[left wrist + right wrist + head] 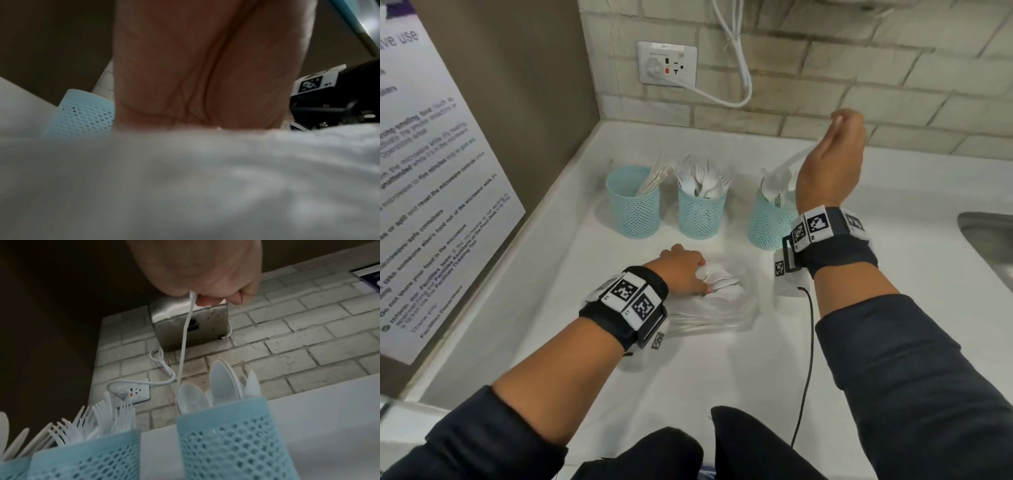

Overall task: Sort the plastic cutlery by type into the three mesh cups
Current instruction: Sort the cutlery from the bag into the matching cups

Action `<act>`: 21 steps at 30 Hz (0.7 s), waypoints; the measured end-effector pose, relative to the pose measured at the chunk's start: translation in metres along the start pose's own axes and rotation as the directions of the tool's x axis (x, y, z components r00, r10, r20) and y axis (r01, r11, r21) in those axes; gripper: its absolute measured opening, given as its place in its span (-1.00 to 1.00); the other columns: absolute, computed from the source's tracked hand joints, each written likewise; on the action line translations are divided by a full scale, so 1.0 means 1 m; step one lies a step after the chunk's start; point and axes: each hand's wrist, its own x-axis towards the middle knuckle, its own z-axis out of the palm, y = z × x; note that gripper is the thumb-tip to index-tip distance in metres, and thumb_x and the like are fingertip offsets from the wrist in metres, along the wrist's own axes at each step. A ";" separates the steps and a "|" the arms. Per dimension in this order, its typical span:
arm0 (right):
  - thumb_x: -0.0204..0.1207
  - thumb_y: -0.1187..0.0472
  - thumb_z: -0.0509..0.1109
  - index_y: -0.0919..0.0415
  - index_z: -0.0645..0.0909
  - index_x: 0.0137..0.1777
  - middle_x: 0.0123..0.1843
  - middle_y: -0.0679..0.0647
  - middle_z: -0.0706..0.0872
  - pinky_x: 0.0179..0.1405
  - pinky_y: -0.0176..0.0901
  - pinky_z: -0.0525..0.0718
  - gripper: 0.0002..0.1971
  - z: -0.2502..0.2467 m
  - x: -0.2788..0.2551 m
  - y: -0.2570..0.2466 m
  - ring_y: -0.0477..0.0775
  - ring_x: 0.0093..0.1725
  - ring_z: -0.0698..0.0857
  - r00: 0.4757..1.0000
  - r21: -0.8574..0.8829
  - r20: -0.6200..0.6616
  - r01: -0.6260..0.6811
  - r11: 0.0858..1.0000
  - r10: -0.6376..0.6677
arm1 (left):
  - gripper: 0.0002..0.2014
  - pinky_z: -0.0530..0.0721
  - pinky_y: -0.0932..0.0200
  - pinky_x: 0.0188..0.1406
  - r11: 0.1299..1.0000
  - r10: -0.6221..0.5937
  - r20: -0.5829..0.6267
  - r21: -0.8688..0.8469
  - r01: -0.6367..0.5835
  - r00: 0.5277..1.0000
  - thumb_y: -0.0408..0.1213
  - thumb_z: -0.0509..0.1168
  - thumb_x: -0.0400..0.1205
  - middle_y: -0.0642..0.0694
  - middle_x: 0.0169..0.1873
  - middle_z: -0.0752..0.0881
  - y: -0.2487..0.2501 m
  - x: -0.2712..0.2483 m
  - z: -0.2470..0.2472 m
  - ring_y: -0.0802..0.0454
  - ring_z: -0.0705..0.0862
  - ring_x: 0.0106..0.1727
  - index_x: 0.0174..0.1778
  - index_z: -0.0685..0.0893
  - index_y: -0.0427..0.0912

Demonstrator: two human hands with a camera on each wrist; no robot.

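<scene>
I'm over a white counter (722, 370) in a corner, with a brick-tile wall (893, 68) behind and a brown panel bearing a notice (431, 171) on the left. Taking the middle cup (701, 214) as my landmark: nearest me, in front of it, my left hand (683, 270) lies on a loose pile of white cutlery (722, 287); its fingers are curled onto the pile, but I cannot tell whether they grip anything. The middle cup holds forks (703, 178). The left cup (632, 202) holds flat white pieces I cannot identify. The right cup (226, 443) holds spoons. Above it, my right hand (832, 164) pinches a spoon (186, 344) by the handle tip, its bowl down at the rim. Behind the middle cup, a socket (667, 63) with a white cable (739, 68) sits on the wall.
</scene>
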 end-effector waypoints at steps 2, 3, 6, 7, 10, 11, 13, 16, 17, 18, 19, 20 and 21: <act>0.71 0.14 -0.04 0.24 0.55 0.19 0.10 0.12 0.63 -0.15 -0.10 0.46 -0.65 -0.001 -0.002 0.008 0.13 -0.06 0.61 1.000 -0.060 -0.007 0.011 0.998 -0.011 | -0.36 0.37 -0.04 0.43 0.999 -0.015 -0.012 0.038 0.016 1.000 0.08 0.32 0.55 -0.24 0.41 0.28 0.001 0.000 0.002 -0.22 0.28 0.46 0.51 0.33 -0.06; 0.70 0.15 -0.03 0.24 0.56 0.19 0.10 0.12 0.63 -0.15 -0.05 0.48 -0.65 -0.002 -0.004 0.011 0.17 -0.06 0.62 1.000 -0.068 -0.016 0.008 0.998 -0.009 | -0.37 0.37 -0.04 0.42 0.999 -0.015 -0.017 0.034 0.016 1.000 0.06 0.33 0.55 -0.23 0.40 0.27 0.002 -0.001 0.002 -0.21 0.28 0.46 0.50 0.34 -0.06; 0.69 0.20 -0.01 0.22 0.56 0.19 0.10 0.14 0.63 -0.11 -0.03 0.47 -0.68 -0.002 -0.008 0.018 0.22 -0.08 0.62 1.000 -0.115 0.022 0.020 0.993 -0.018 | -0.43 0.39 0.03 0.37 0.999 -0.006 0.003 0.032 0.006 1.000 0.01 0.32 0.58 -0.20 0.41 0.35 0.000 -0.004 0.001 -0.16 0.39 0.43 0.48 0.36 -0.08; 0.68 0.21 0.01 0.20 0.56 0.20 0.11 0.15 0.62 -0.07 -0.04 0.44 -0.69 -0.002 -0.010 0.020 0.22 -0.05 0.61 0.997 -0.154 0.071 0.028 0.988 -0.017 | -0.45 0.39 0.04 0.37 0.998 -0.003 0.023 0.055 0.002 1.000 0.00 0.30 0.59 -0.20 0.42 0.37 0.001 -0.005 0.001 -0.16 0.42 0.42 0.48 0.36 -0.08; 0.65 0.24 0.07 0.17 0.59 0.22 0.15 0.23 0.57 0.00 -0.04 0.41 -0.71 0.002 -0.018 0.027 0.27 0.08 0.56 0.968 -0.289 0.249 0.077 0.954 -0.003 | -0.51 0.39 0.05 0.36 0.990 -0.001 0.073 0.142 -0.009 0.997 -0.02 0.24 0.63 -0.22 0.42 0.35 0.004 -0.006 0.001 -0.19 0.43 0.42 0.46 0.42 -0.10; 0.65 0.23 0.09 0.18 0.60 0.21 0.16 0.27 0.56 0.02 -0.02 0.41 -0.71 0.004 -0.022 0.030 0.28 0.14 0.54 0.952 -0.337 0.305 0.096 0.937 0.012 | -0.53 0.41 0.05 0.35 0.987 0.003 0.078 0.161 -0.015 0.997 -0.03 0.24 0.63 -0.23 0.41 0.36 0.005 -0.006 0.000 -0.20 0.44 0.40 0.44 0.46 -0.11; 0.66 0.19 0.10 0.18 0.63 0.20 0.19 0.30 0.54 0.04 0.01 0.42 -0.70 0.007 -0.030 0.036 0.30 0.22 0.49 0.920 -0.422 0.387 0.115 0.899 0.064 | -0.57 0.43 0.03 0.33 0.982 0.009 0.084 0.189 -0.024 0.996 -0.01 0.24 0.63 -0.24 0.38 0.38 0.005 -0.007 0.000 -0.22 0.46 0.37 0.38 0.53 -0.12; 0.67 0.15 0.10 0.20 0.63 0.21 0.21 0.31 0.55 0.05 0.04 0.45 -0.69 0.009 -0.034 0.041 0.30 0.25 0.47 0.906 -0.451 0.415 0.129 0.883 0.079 | -0.58 0.45 -0.01 0.35 0.978 0.007 0.089 0.206 -0.025 0.996 0.02 0.24 0.63 -0.24 0.35 0.41 0.003 -0.004 0.001 -0.24 0.46 0.35 0.35 0.57 -0.09; 0.67 0.15 0.10 0.20 0.64 0.21 0.21 0.31 0.55 0.06 0.05 0.45 -0.68 0.009 -0.033 0.040 0.31 0.26 0.46 0.905 -0.461 0.416 0.130 0.878 0.085 | -0.58 0.45 -0.03 0.36 0.978 0.004 0.088 0.207 -0.022 0.996 0.03 0.24 0.63 -0.23 0.35 0.41 0.002 -0.004 0.002 -0.24 0.45 0.36 0.35 0.58 -0.08; 0.66 0.15 0.11 0.20 0.63 0.23 0.22 0.30 0.54 0.08 0.05 0.44 -0.68 0.009 -0.032 0.038 0.31 0.27 0.45 0.903 -0.477 0.419 0.128 0.869 0.096 | -0.58 0.44 -0.05 0.37 0.979 0.001 0.086 0.204 -0.019 0.996 0.04 0.23 0.63 -0.22 0.35 0.40 0.000 -0.004 0.003 -0.24 0.43 0.36 0.35 0.58 -0.07; 0.64 0.15 0.12 0.20 0.62 0.25 0.23 0.30 0.53 0.11 0.06 0.43 -0.68 0.010 -0.030 0.036 0.31 0.29 0.44 0.900 -0.489 0.422 0.128 0.863 0.106 | -0.58 0.42 -0.06 0.37 0.979 0.001 0.084 0.201 -0.018 0.996 0.04 0.22 0.64 -0.23 0.35 0.39 0.000 -0.004 0.003 -0.25 0.41 0.37 0.35 0.58 -0.07; 0.62 0.15 0.15 0.19 0.60 0.28 0.25 0.29 0.51 0.15 0.06 0.42 -0.67 0.010 -0.029 0.033 0.31 0.30 0.42 0.898 -0.490 0.426 0.129 0.862 0.108 | -0.58 0.41 -0.06 0.37 0.979 0.004 0.082 0.201 -0.020 0.997 0.04 0.21 0.64 -0.23 0.34 0.38 0.000 -0.004 0.004 -0.25 0.40 0.38 0.35 0.57 -0.08; 0.60 0.15 0.19 0.19 0.57 0.32 0.27 0.28 0.50 0.17 0.06 0.41 -0.66 0.010 -0.028 0.030 0.30 0.31 0.42 0.899 -0.469 0.428 0.135 0.873 0.091 | -0.58 0.39 -0.06 0.36 0.979 0.007 0.083 0.201 -0.023 0.997 0.04 0.20 0.64 -0.24 0.33 0.37 0.000 -0.003 0.004 -0.26 0.39 0.38 0.35 0.57 -0.08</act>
